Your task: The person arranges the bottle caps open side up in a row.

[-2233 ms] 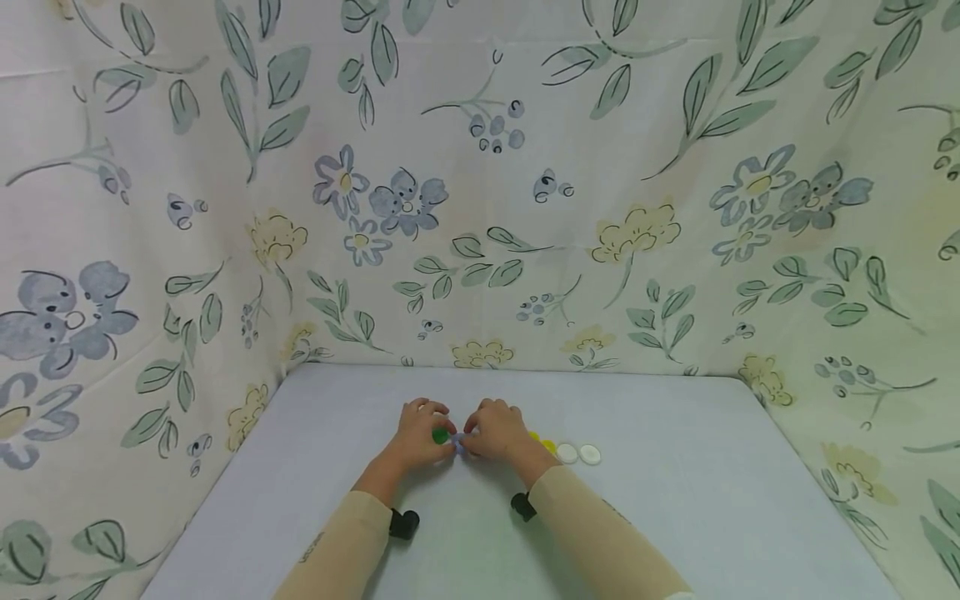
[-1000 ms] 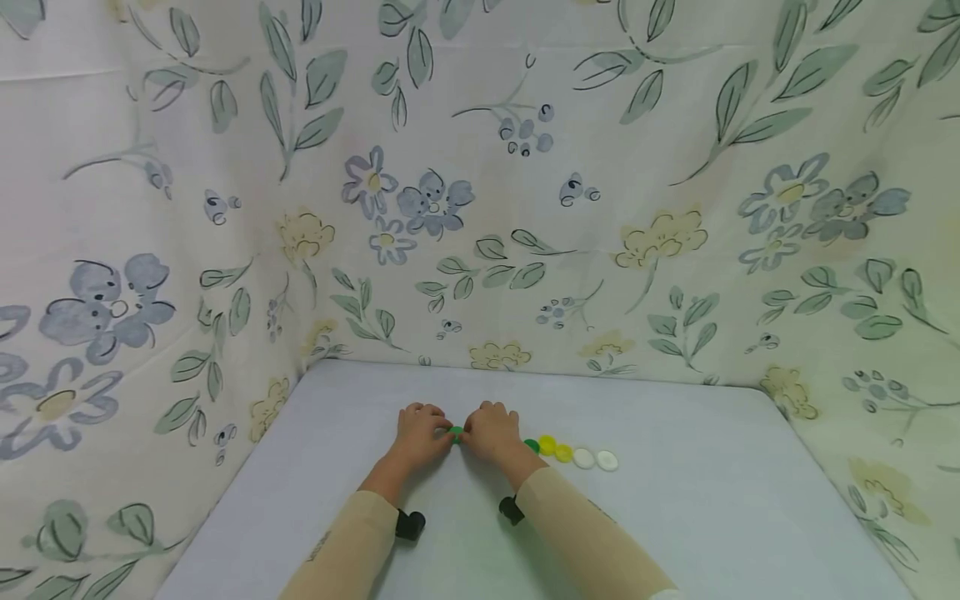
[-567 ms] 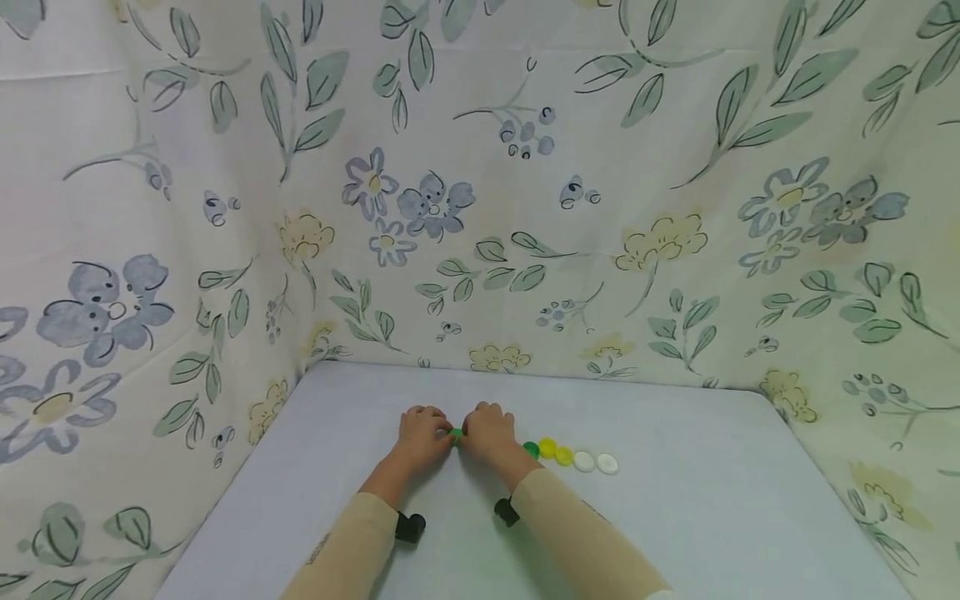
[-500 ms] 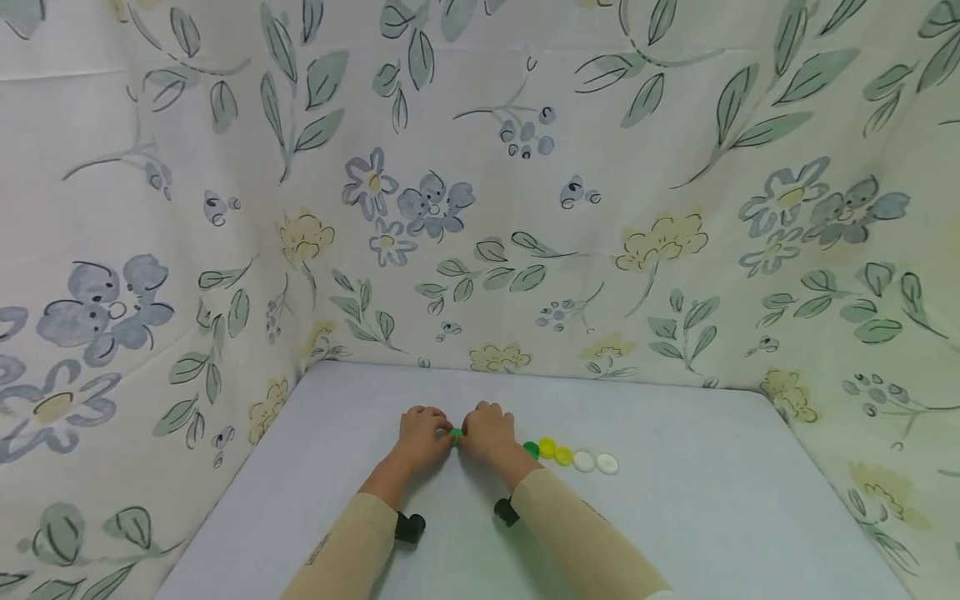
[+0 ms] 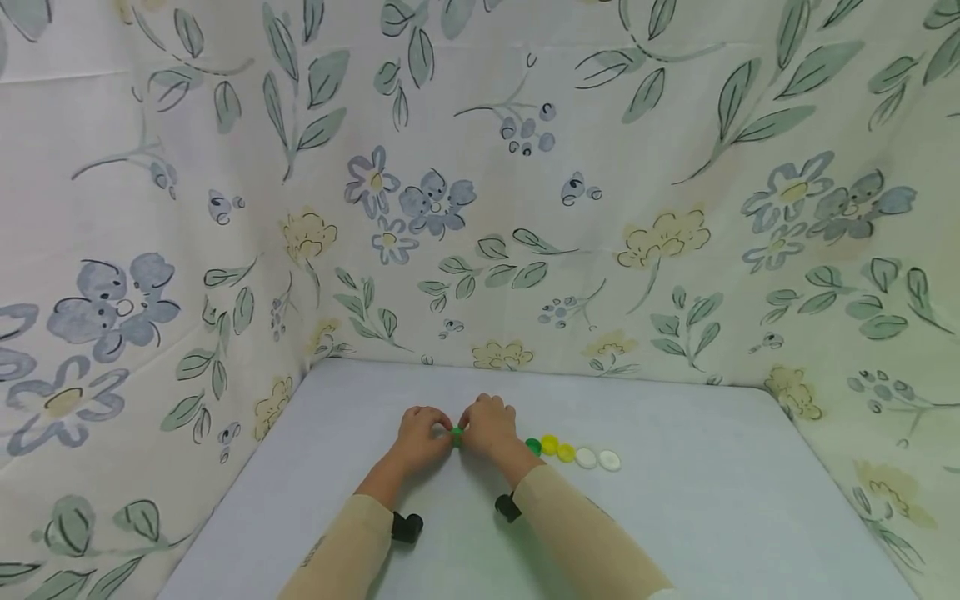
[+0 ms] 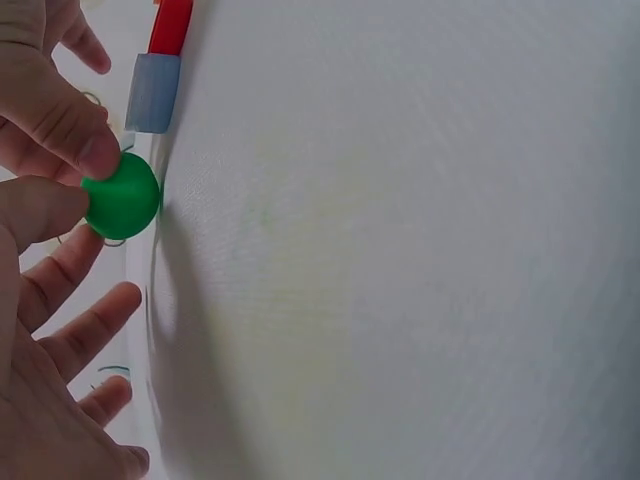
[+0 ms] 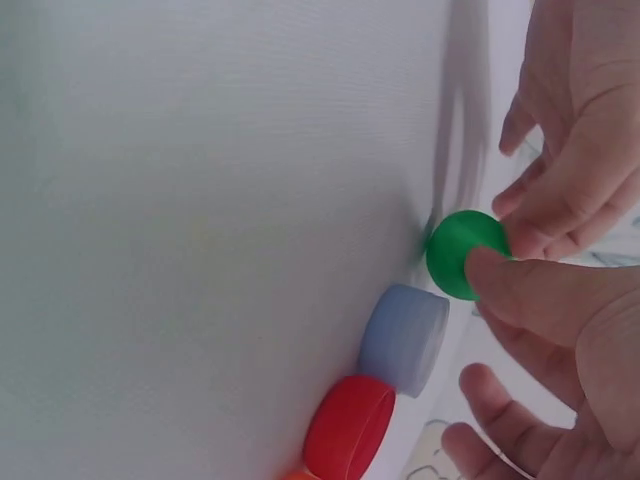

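Between my two hands a green bottle cap (image 5: 457,437) stands on its edge just over the white table, its round face showing in both wrist views. My left hand (image 5: 420,435) pinches it from the left, the outer fingers spread. From the other side my right hand (image 5: 491,427) grips it, its thumb lying over the cap's face in the right wrist view. Close beside it a light blue cap (image 7: 405,338) stands on its side, then a red cap (image 7: 350,427) and a sliver of an orange cap (image 7: 300,476); the right hand hides these in the head view.
Right of my right wrist lies a line of flat caps: a second green cap (image 5: 533,447), two yellow caps (image 5: 557,448) and two white caps (image 5: 597,459). Floral cloth (image 5: 495,208) hangs around the back and sides of the white table (image 5: 697,483).
Earlier the green cap was with my left hand alone while the fingers met at a light blue cap; now both hands hold the green one. Lately the right hand has risen slightly.
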Motion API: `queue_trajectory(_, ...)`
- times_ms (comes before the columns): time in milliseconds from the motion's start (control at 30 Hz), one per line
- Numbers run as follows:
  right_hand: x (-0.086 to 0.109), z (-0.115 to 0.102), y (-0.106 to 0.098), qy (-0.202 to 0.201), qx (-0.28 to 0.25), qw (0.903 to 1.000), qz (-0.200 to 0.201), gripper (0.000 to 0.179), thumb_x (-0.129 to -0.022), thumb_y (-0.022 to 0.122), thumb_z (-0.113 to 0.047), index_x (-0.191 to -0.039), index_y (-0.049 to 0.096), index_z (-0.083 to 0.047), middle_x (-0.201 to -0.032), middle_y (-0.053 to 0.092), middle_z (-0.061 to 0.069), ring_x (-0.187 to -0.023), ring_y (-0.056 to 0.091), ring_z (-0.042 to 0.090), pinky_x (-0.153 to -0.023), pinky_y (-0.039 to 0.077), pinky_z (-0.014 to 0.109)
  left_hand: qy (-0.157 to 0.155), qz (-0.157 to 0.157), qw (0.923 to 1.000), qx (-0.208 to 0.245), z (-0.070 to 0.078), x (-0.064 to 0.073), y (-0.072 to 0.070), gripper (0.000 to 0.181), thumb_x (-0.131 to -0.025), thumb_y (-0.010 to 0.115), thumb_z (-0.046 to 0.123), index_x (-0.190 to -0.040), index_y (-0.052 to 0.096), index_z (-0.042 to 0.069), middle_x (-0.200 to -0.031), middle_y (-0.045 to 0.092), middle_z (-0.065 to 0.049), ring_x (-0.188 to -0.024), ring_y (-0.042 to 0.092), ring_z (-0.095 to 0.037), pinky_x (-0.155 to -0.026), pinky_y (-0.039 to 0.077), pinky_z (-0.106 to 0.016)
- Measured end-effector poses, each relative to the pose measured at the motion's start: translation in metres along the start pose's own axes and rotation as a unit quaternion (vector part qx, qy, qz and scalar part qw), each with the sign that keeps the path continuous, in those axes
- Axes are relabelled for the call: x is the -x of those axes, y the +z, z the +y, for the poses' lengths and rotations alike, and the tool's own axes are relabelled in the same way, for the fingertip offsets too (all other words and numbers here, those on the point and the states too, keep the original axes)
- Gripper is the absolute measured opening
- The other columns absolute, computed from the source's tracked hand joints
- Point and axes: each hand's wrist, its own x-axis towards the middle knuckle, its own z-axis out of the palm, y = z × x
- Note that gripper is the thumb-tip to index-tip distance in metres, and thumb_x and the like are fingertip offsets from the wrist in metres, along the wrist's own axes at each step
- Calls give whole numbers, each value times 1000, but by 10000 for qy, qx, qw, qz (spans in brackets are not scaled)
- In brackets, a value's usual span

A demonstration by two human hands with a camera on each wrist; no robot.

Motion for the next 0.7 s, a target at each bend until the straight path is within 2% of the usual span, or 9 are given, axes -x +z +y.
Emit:
queue_trajectory(200,5,0,-6,-144,-31,9998,137,9,-86,82,-29,-92,82,-22,-108,61,5,-104,53,28,-94,42,53,397,177,9991,-23,-1,0,1,3,-91,69,11,-91,68,8,-109,68,-13,-122,46,-47,-105,32,-64)
queue_trajectory(333,6,1,-8,-294,18,9992,275,10,-86,83,-30,-93,82,-22,-106,62,4,-102,53,27,-94,43,54,554,262,9981,-66,0,-3,0,3,-91,70,9,-88,69,8,-106,70,-13,-118,52,-44,-106,31,-64)
queue_trajectory(467,6,4,-7,-370,112,9987,321,10,-85,84,-31,-91,82,-24,-104,61,3,-101,54,26,-93,44,53,598,212,9978,-189,0,-5,0,4,-91,71,9,-88,69,8,-105,71,-13,-117,54,-43,-107,32,-63)
queue_trajectory(700,6,5,-7,-452,284,9983,231,6,-83,86,-30,-87,82,-28,-105,61,2,-103,54,28,-98,41,59,636,136,9977,-188,1,-2,-5,6,-88,74,11,-85,69,8,-106,70,-14,-119,49,-49,-105,31,-66)
